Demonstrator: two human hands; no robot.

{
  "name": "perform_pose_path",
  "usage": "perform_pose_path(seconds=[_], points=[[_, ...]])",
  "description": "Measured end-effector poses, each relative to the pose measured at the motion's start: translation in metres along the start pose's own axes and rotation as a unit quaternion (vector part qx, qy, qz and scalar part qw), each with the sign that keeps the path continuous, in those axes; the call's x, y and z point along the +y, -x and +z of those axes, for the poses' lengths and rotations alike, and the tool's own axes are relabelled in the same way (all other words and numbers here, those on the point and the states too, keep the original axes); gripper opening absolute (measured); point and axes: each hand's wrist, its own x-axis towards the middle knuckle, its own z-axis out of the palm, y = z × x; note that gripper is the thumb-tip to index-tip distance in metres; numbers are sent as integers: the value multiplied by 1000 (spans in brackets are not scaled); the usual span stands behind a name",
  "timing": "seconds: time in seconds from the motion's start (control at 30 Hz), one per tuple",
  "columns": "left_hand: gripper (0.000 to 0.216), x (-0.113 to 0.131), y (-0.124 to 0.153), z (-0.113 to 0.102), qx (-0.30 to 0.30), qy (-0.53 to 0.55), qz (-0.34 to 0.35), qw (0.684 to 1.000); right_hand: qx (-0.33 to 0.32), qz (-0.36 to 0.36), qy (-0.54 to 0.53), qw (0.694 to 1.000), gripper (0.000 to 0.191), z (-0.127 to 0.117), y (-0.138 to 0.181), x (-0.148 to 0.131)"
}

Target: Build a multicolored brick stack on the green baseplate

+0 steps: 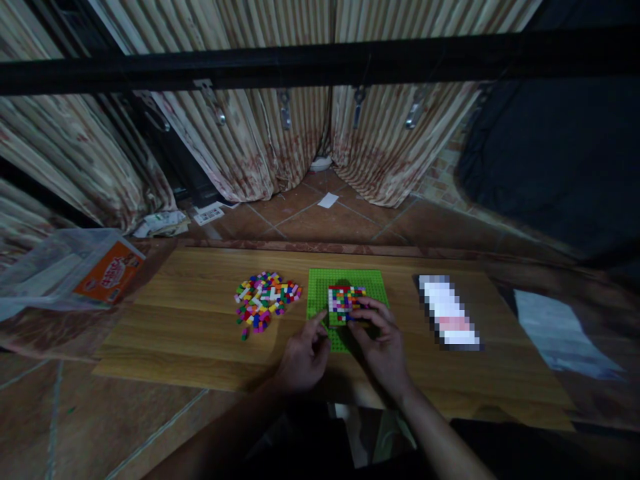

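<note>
On the table (190, 327), a small block (335, 320) of many-coloured bricks sits a little right of centre, on a green baseplate (316, 283). My left hand (306, 353) is loosely curled at its near left corner, index finger stretched towards it; whether it touches, I cannot tell. My right hand (383, 340) arches over the block's right side, thumb and fingers partly spread; any brick pinched there is hidden. The block looks light, stiff and plastic, likely smooth, and might break at its joints if twisted; its side edges seem the best hold. Loose bricks (270, 297) lie left. At far left, an orange label (110, 273) carries white lettering too small to read; the phone (450, 317) screen, right, is pixelated.
</note>
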Motion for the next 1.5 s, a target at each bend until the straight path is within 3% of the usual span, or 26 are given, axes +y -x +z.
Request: perform_pose_path(seconds=[0.67, 1.0, 1.5], points=[[54, -5, 2, 4, -1, -27, 39, 999, 7, -34, 56, 998, 9, 3, 3, 9], [52, -5, 1, 4, -6, -24, 27, 999, -20, -49, 83, 995, 12, -2, 3, 4], [50, -3, 0, 3, -1, -22, 28, 999, 5, -50, 88, 995, 9, 4, 2, 3]])
